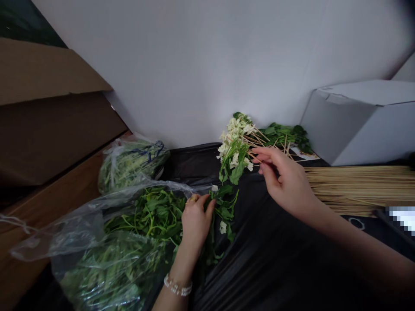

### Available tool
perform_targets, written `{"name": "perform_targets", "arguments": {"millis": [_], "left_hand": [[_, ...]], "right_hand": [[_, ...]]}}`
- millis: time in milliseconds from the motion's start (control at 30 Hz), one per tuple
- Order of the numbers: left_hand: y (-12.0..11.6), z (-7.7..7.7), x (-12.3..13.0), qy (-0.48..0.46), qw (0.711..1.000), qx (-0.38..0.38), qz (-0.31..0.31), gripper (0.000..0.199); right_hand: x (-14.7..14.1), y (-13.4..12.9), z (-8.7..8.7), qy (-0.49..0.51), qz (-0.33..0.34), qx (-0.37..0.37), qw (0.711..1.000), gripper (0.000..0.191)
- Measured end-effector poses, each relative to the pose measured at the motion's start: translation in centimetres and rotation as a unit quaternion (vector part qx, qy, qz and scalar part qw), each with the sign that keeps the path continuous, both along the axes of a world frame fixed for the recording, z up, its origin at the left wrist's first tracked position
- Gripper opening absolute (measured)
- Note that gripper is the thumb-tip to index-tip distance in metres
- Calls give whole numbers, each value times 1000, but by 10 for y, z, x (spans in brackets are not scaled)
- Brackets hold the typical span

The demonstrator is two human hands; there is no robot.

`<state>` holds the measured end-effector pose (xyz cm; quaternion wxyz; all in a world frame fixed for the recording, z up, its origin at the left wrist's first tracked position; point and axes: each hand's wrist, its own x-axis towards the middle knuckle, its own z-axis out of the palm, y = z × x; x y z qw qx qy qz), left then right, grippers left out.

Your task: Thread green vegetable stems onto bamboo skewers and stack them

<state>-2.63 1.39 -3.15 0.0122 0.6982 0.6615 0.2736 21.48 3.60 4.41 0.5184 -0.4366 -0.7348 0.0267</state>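
My right hand (pixel 287 181) pinches the end of a thin wooden skewer (pixel 255 158). Green leaves (pixel 238 170) hang at the skewer's far end, in front of a pile of skewered pale cabbage-like pieces (pixel 240 129). Lower and to the left, my left hand (pixel 196 218) has its fingers curled on loose leafy greens (pixel 227 207), at the mouth of a clear plastic bag (pixel 113 250). More long-stemmed greens (pixel 155 211) fill this bag. A beaded bracelet circles my left wrist.
A second tied bag of greens (pixel 132 162) stands behind at the left, near a cardboard box (pixel 58 125). Long bare skewers (pixel 353 185) lie at the right, below a white box (pixel 359 121). More greens (pixel 285 134) rest against the wall. Black plastic (pixel 259 250) covers the surface.
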Motion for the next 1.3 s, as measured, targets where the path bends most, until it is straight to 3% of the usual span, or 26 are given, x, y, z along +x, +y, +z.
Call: {"name": "perform_targets", "arguments": {"millis": [133,400,767,833,900,1000,1100,1200,1300], "left_hand": [[-2,-8,6,30,999,-23,31,26],[0,-7,0,-38,999,-24,-1,11],[-3,-12,12,46,998,8,31,9],[-2,-9,11,-11,1000,9,24,8],[-1,-2,8,-130,991,23,13,6],[-1,13,2,-368,929,34,1,10],[-2,25,1,-588,809,-23,-14,26],[-5,30,3,-706,702,-86,-35,37],[-5,32,5,-749,653,-104,-47,33]], "right_hand": [[-1,-2,0,-10,4,4,1000,39],[-2,-5,4,-36,37,28,998,26],[-6,-10,5,-63,67,47,995,23],[-6,-10,6,-63,69,47,995,23],[-5,-10,7,-63,67,45,995,23],[-4,-11,9,-67,71,42,994,23],[-4,-14,8,-86,87,27,992,24],[-4,-15,2,-143,106,-3,984,30],[-4,-15,-6,-195,116,-32,973,35]]}}
